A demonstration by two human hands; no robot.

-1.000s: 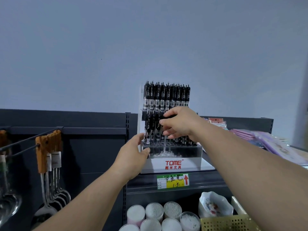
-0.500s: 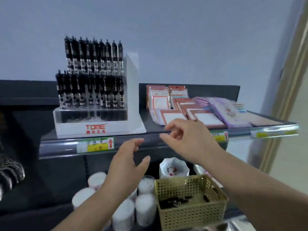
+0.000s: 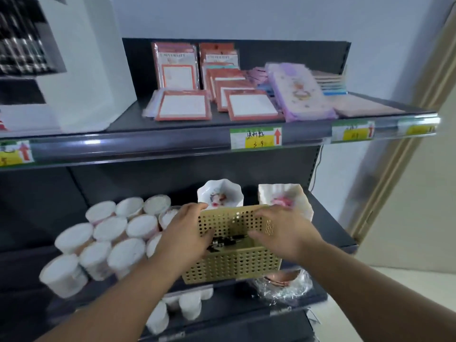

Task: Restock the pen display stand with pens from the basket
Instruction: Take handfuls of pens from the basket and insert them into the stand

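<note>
A yellow perforated basket stands on the lower shelf with several black pens lying in its bottom. My left hand reaches over the basket's left wall, its fingers curling down to the pens and its fingertips hidden. My right hand comes in over the right side, fingers stretched toward the pens and holding nothing that I can see. The white pen display stand sits on the upper shelf at the far left, with rows of black pens in it.
Packs of notepads and a purple case lie on the upper shelf. White round tubs crowd the lower shelf left of the basket. Two patterned dishes stand behind the basket and a wrapped bowl sits in front.
My view has swung right and down from the pen stand. Both hands have left the stand and dropped into the basket on the lower shelf.
</note>
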